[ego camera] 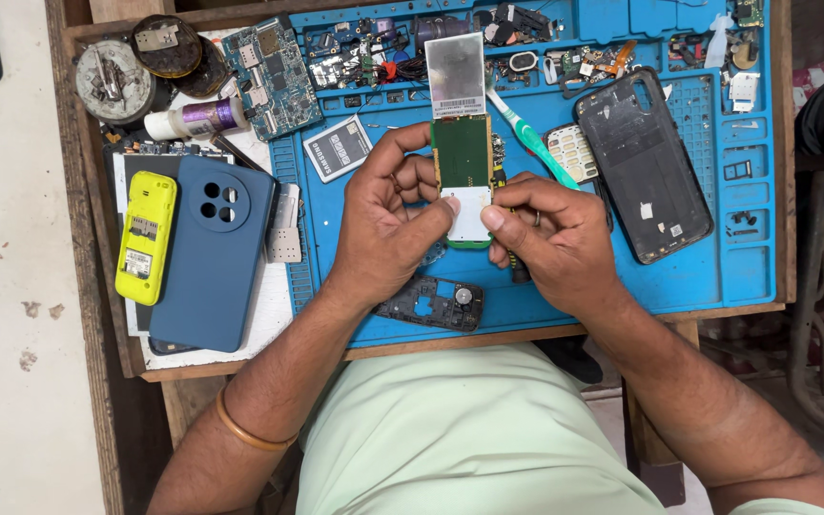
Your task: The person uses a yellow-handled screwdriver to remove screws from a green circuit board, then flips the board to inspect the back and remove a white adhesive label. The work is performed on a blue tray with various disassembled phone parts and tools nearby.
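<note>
Head cam: near mat's (717, 277) front edge, black phone frame (431, 303) lies flat. Just beyond, left hand (383, 224) & right hand (550, 238) both pinch a green circuit board (462, 157) w/ attached screen (455, 72), held over mat centre. Toothbrush (531, 141) beside right hand. Blue phone (210, 250) & yellow phone (145, 236) off mat's left edge.
</note>
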